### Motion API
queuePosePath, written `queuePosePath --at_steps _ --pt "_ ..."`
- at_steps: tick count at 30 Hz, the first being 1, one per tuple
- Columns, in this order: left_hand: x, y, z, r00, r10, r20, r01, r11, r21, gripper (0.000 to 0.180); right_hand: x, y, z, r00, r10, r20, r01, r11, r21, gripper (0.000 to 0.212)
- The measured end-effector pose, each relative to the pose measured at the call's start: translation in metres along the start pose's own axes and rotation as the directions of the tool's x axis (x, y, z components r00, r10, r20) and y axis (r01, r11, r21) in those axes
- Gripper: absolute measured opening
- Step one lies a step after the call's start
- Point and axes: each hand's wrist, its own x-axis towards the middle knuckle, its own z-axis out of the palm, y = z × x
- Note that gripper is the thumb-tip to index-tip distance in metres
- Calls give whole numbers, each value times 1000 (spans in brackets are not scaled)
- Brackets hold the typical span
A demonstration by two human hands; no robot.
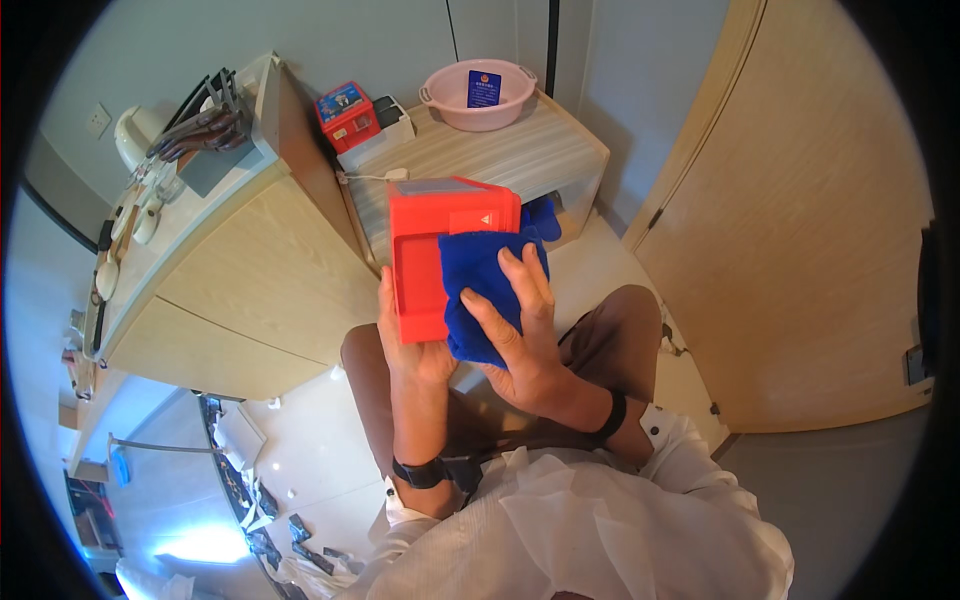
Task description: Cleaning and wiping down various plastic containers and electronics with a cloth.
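Observation:
A red plastic box point(420, 265) with a recessed front and a greyish panel on top is held up in front of me, over my lap. My left hand point(415, 345) grips it from below, with its fingers along the left side. A folded blue cloth point(480, 265) lies against the right part of the box. In my right hand point(520, 335) the cloth is pressed to the box, thumb and fingers spread across it. The cloth hides much of the box's right side.
Ahead is a low wood-grain cabinet point(475, 165) bearing a pink basin point(485, 115), another red box point(348, 118) and a white tray point(385, 145). A counter point(270, 120) with a knife block point(215, 165) stands left. A wooden door point(800, 220) is at right.

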Motion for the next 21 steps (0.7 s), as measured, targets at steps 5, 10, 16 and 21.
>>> queuePosePath --at_steps 5,10,16,21 --pt "2 1 -3 997 74 -37 -73 996 42 54 -14 -5 9 996 93 8 -93 994 53 58" --pt "1 3 -1 983 88 -163 -72 993 98 60 -23 3 10 986 160 48 -163 984 71 60" --pt "1 8 -14 998 -17 -62 29 981 193 67 -32 14 10 947 320 30 -320 928 190 46" --pt "5 4 -15 977 145 -156 -83 933 349 68 -36 26 19 787 615 46 -552 669 498 48"
